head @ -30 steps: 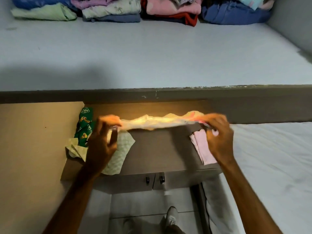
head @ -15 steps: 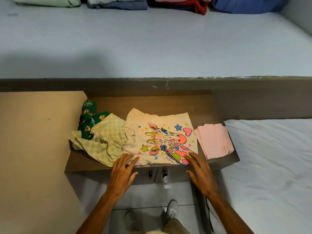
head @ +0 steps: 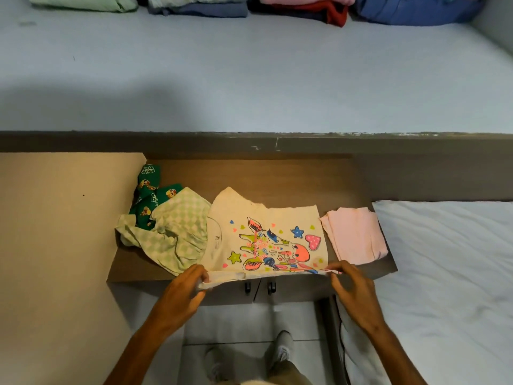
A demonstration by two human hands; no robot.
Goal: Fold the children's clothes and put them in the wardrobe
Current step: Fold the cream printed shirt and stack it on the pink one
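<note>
Both hands pinch the near hem of the cream giraffe-print T-shirt [head: 266,240], left hand [head: 184,291] and right hand [head: 354,290], on the brown cabinet top [head: 277,176]; a folded pink garment [head: 355,236] lies beside it, folded stacks [head: 200,6] far beyond.

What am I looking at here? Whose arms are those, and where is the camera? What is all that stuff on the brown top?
There is no machine here. A person wears a camera on the head, so you look down as that person does, and the two arms are theirs. At the bottom you can even see their shoes on the floor.

On the cabinet top lie children's clothes: a cream T-shirt with a bright animal print in the middle, a checked green cloth and a dark green garment to its left, and a folded pink piece to its right. More folded clothes sit in a row at the far side.

The left hand and right hand each pinch the T-shirt's near edge.
</note>
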